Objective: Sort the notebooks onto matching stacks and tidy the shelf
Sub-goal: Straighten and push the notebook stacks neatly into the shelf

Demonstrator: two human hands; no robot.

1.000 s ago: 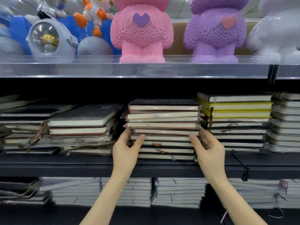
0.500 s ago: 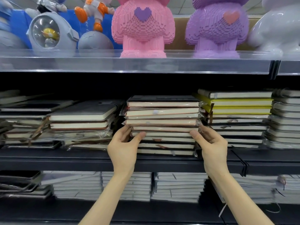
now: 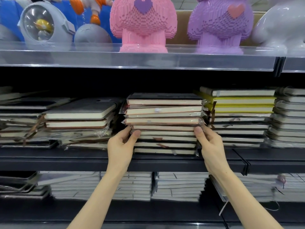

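While both bare forearms are stretched up from below, the left hand (image 3: pixel 121 146) and the right hand (image 3: pixel 211 146) clasp the middle stack (image 3: pixel 165 119) of notebooks from either side. Each thumb presses on the page edges facing the front, and the fingers curl round the stack's side, out of sight behind it. The grip sits about halfway up, just under the notebooks wrapped in clear film. Those have pinkish covers and jut a little wider than the dark-covered ones beneath them.

The stack stands at the front edge of the dark shelf (image 3: pixel 66 161), about midway along it. Toward the left end lies a lower, untidy pile (image 3: pixel 77 116) with loose film and brown ribbon markers hanging out. Just beside the held stack on the right rises a taller pile with yellow notebooks (image 3: pixel 239 103) near its top, and another pile (image 3: pixel 290 116) fills the right end.

Above, a clear-fronted upper shelf (image 3: pixel 132 58) carries a pink brick figure (image 3: pixel 143 25) with a purple heart, a purple brick figure (image 3: pixel 221 25) with a pink heart, a glossy white figure (image 3: pixel 279 27) and grey space toys (image 3: pixel 44 25). Below, pale piles (image 3: pixel 179 185) of notebooks line the bottom shelf.
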